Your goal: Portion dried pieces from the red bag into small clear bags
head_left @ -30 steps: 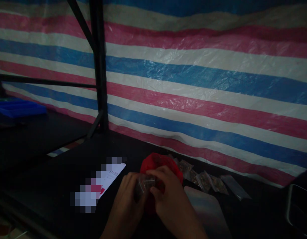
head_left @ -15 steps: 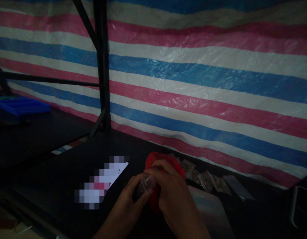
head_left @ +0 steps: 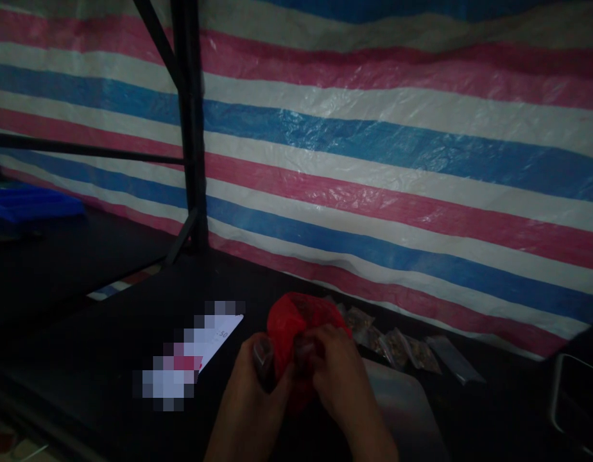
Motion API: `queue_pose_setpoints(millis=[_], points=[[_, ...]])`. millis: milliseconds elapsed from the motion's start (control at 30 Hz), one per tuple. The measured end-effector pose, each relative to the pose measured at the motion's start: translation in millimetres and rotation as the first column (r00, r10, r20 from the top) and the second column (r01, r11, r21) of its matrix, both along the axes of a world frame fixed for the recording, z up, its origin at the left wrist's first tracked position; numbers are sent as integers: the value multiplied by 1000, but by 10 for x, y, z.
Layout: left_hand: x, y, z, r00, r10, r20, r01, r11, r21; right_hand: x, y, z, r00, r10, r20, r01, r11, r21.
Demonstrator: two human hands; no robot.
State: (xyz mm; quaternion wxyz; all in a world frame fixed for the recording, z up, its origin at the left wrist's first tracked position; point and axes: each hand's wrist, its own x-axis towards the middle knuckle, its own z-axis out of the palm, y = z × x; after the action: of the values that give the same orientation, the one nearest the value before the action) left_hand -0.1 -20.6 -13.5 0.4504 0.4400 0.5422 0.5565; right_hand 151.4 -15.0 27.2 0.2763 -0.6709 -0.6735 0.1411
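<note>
My left hand [head_left: 251, 394] and my right hand [head_left: 337, 382] are close together low in the picture, over a dark table [head_left: 108, 333]. Between them they pinch a small clear plastic bag [head_left: 265, 359], held against a red plastic bag [head_left: 296, 321] that stands just behind the fingers. Both hands have their fingers curled shut on the small bag. What is inside the small bag is too dark to make out.
Several small clear packets [head_left: 397, 346] with brownish contents lie to the right along a striped tarpaulin [head_left: 373, 160]. A white card [head_left: 214, 337] lies to the left, a pale sheet [head_left: 407, 410] near my right wrist. A black metal post [head_left: 190, 128] stands behind; a blue tray [head_left: 27, 208] far left.
The hands have shifted the small clear bag lower and to the left, so more of the red bag shows above the fingers. The view has moved slightly.
</note>
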Motion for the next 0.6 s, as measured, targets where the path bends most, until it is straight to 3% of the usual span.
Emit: queue_pose_setpoints(millis=[167,333,600], points=[[44,57,96,991,87,106,-88,996,3,-38,78,-13,987,-87,137,82,996,39],[19,71,218,968,173,181,-166,985,-54,-21,153,-30,986,-56,157,56,998,2],[97,200,170,887,109,449,-33,984,-172,-67,142,-46,997,-70,8,71,997,-21]])
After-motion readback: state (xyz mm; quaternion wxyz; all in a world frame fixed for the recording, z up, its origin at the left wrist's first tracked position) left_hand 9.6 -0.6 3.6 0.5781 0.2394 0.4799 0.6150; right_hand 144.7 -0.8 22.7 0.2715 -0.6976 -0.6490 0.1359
